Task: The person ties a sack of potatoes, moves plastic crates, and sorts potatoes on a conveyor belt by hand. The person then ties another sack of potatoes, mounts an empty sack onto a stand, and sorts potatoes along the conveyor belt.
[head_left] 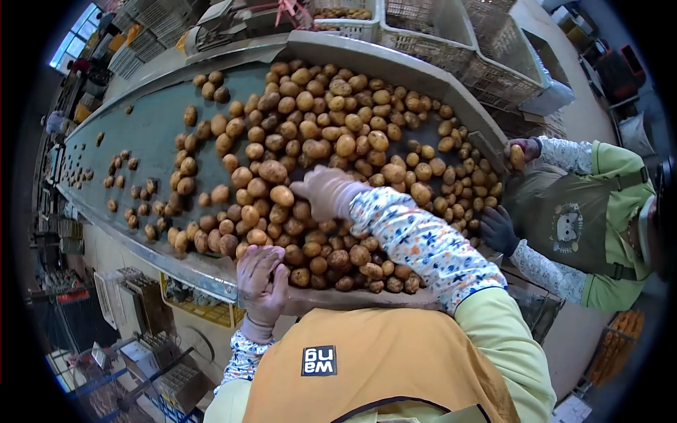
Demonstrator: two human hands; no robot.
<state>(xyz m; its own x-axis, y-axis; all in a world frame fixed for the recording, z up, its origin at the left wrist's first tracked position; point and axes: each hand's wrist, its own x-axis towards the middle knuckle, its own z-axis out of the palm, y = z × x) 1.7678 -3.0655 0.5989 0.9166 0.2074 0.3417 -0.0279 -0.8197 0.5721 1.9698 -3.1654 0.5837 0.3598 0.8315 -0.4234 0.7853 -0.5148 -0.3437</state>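
Observation:
Many brown potatoes (316,149) lie heaped on a green conveyor belt (159,106). My right hand (328,194), in a pale glove, reaches over the middle of the heap. Its index finger stretches left, beside a potato (281,196); the other fingers are partly hidden under the palm. At the near metal edge (218,282) of the conveyor is my left hand (262,282), also gloved. Its fingers are curled next to the nearest potatoes, and whatever they may hold is hidden.
A co-worker (585,218) stands at the right end, one gloved hand holding a potato (517,158), the other dark-gloved hand (499,230) beside the heap. White plastic crates (430,46) stand beyond the far rim. A yellow rack (201,302) sits below the near side.

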